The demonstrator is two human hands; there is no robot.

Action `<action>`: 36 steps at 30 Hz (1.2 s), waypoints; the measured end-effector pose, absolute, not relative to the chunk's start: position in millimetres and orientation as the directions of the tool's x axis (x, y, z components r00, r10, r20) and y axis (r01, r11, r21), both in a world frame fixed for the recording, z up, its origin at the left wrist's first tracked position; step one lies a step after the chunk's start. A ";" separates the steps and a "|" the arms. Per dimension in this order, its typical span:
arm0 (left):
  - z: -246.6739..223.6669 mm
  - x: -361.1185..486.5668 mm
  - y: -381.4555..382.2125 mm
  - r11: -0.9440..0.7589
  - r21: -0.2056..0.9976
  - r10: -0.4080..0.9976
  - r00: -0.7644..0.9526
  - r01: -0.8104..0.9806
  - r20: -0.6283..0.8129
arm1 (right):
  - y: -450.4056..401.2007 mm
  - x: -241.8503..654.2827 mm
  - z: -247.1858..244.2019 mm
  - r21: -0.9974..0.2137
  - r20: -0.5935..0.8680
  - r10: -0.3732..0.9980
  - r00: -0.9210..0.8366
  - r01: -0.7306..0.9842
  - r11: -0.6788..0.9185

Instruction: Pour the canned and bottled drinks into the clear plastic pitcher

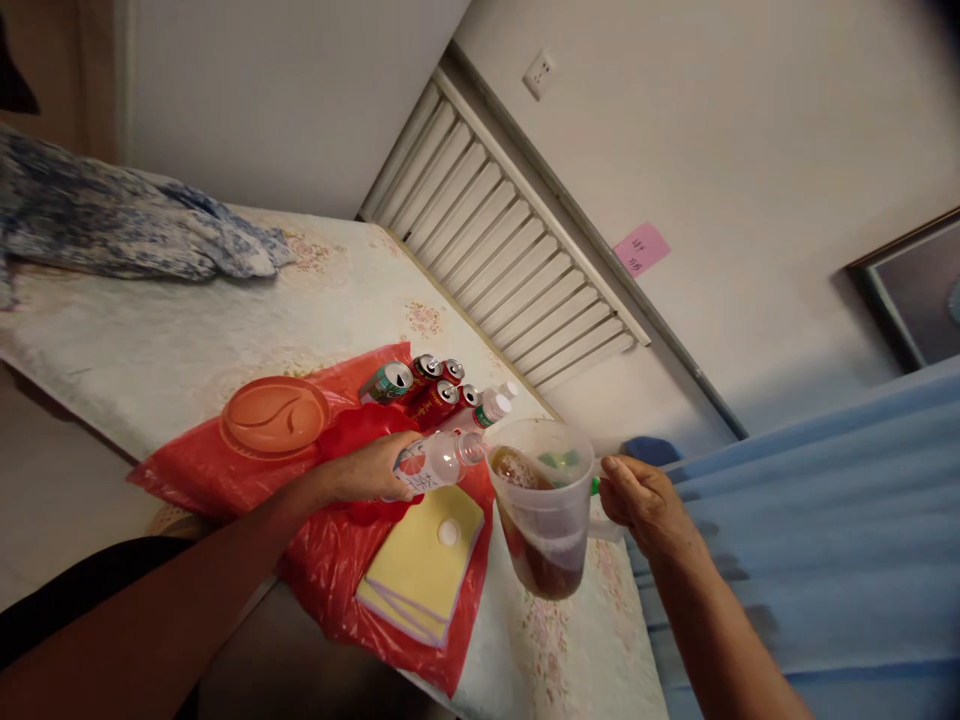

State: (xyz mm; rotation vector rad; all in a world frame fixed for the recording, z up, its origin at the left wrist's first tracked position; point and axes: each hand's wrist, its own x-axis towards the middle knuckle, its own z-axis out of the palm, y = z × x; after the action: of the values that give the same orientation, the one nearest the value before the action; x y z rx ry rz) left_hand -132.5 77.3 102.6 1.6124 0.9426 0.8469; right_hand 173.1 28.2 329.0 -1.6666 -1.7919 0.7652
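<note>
My left hand (382,466) is wrapped round a clear plastic bottle (427,465) with a printed label. The bottle lies tilted, its open mouth against or just beside the rim of a translucent pitcher (544,530). My right hand (645,500) grips the pitcher by its handle. Brown liquid with foam at its edge fills part of the pitcher, which is tilted toward the bottle. Below the bottle, a folded yellow cloth (420,570) bears a white bottle cap (448,532). Whether liquid is passing between the two vessels, I cannot tell.
A red plastic bag (337,590) covers part of the floral tablecloth (330,320). On it are an orange lid (275,415), several drink cans (436,400) and another bottle (491,408). A patterned cloth (135,220) lies at left. Beyond stand a radiator (510,230) and a blue curtain (810,530).
</note>
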 end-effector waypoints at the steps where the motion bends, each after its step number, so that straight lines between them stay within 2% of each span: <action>1: 103.0 -132.5 77.2 -0.157 0.973 0.897 0.438 0.169 0.069 | 28.6 172.8 329.4 -0.740 0.019 0.998 -0.064 0.671 0.057; 36: 100.7 -133.8 78.0 -0.202 0.968 0.883 0.456 0.149 0.114 | 27.5 158.1 340.2 -0.687 -0.026 0.996 -0.086 0.725 0.045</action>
State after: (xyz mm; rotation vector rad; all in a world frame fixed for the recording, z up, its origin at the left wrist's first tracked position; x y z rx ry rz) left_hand -133.8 78.0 100.7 1.6526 0.9069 0.8714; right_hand 158.1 27.5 340.2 -1.7269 -1.8639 0.7674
